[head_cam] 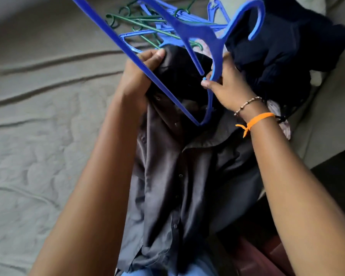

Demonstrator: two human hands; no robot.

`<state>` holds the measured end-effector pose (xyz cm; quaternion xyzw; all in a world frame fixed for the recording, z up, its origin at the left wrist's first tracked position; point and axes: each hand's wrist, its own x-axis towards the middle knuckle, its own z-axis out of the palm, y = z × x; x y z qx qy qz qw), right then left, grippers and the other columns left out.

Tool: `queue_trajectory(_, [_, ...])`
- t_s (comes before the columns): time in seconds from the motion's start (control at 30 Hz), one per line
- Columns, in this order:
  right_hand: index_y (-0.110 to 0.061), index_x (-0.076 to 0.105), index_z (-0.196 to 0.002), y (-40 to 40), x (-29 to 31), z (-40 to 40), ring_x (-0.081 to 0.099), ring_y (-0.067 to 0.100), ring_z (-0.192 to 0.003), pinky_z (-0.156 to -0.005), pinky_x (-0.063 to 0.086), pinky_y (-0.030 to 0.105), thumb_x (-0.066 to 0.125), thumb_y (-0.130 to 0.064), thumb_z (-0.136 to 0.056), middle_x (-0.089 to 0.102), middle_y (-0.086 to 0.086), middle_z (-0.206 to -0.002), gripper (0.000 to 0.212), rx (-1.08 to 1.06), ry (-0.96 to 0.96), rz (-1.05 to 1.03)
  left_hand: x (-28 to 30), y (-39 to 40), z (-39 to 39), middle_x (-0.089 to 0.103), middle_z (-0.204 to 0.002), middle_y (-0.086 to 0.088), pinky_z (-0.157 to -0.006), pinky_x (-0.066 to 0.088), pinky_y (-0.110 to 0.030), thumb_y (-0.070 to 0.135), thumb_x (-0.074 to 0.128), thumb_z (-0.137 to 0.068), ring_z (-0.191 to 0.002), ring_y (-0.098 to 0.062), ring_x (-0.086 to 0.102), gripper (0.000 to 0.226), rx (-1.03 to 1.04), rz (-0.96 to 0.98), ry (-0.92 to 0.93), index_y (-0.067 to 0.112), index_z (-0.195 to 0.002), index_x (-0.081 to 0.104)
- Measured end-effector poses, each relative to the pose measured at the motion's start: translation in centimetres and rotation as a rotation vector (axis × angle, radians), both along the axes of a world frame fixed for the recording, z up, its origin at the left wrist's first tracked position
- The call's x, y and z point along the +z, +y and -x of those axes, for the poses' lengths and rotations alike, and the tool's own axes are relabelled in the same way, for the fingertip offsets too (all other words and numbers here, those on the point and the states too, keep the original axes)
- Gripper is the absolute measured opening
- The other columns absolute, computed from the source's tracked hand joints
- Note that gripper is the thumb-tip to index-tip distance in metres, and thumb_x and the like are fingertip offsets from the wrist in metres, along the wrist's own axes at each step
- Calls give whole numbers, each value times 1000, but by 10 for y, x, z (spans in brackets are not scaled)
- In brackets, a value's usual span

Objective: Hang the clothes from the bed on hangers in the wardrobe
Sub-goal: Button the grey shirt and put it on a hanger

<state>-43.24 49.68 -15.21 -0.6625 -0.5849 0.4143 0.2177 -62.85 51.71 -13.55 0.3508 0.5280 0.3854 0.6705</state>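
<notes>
A dark brown button-up shirt (167,186) hangs down in front of me over the bed's edge. My left hand (139,76) grips the shirt near its collar. A blue plastic hanger (199,32) is held over the shirt's neck opening, one end dipping into the collar. My right hand (225,84) grips the hanger's right arm just below the hook. The hanger's long bar runs up to the frame's top left.
A grey-green bedsheet (44,116) covers the bed. Several loose blue and green hangers (143,24) lie at the back. A heap of dark navy clothes (281,56) lies to the right, with a patterned cloth (277,110) beneath it.
</notes>
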Motion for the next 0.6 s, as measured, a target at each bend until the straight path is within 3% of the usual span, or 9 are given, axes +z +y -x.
queue_trajectory(0.07, [-3,23,-137,-5,-3,-12,51,28,-111,-98,34,35,58,-15,-91,53,10,-112,58,61,-211,59,15,2,9,66,-72,-3,-69,51,-24,12,46,-97,-67,-13,62,20,19,17,-58,7,-86,62])
queue_trajectory(0.13, [4,18,-137,-19,3,-25,44,37,-122,-100,28,40,56,-17,-92,46,20,-133,62,65,-462,24,26,4,21,67,-64,2,-61,51,-18,14,45,-98,-60,-8,63,21,47,82,-8,10,-84,60])
queue_trajectory(0.2, [5,26,-132,-29,13,-37,46,39,-118,-93,27,41,58,-19,-90,51,24,-127,58,40,-684,-61,34,3,33,70,-69,2,-61,51,-17,25,42,-99,-65,-8,66,26,-10,171,-10,11,-91,62])
queue_trajectory(0.27, [5,33,-127,-34,20,-43,43,38,-116,-90,27,44,63,-19,-84,53,26,-119,58,25,-839,-117,41,1,40,70,-80,-1,-67,52,-21,48,40,-95,-75,-13,67,45,-39,251,-66,13,-95,67])
queue_trajectory(0.33, [7,34,-127,-35,25,-44,41,38,-116,-89,29,45,63,-18,-78,51,27,-119,62,-11,-888,-110,52,-1,39,70,-87,-4,-67,53,-23,65,35,-89,-80,-18,66,63,-18,281,-105,14,-89,73])
queue_trajectory(0.43, [9,30,-131,-35,40,-35,49,44,-109,-84,37,46,57,-7,-79,50,29,-120,61,17,-842,-185,65,-2,38,73,-80,-2,-75,57,-29,66,31,-89,-81,-16,70,72,-48,212,-147,13,-75,77])
queue_trajectory(0.5, [6,30,-128,-34,51,-29,53,45,-103,-77,40,44,52,-2,-83,50,28,-120,51,-7,-869,-297,68,0,37,74,-94,-6,-84,56,-35,69,39,-86,-94,-21,70,70,-78,176,-185,10,-94,76])
queue_trajectory(0.6, [1,32,-120,-29,52,-28,58,43,-86,-57,37,38,49,2,-85,54,25,-112,39,-92,-1010,-415,71,0,43,73,-95,-4,-79,55,-28,70,19,-89,-98,-20,69,79,-171,184,-200,12,-92,73])
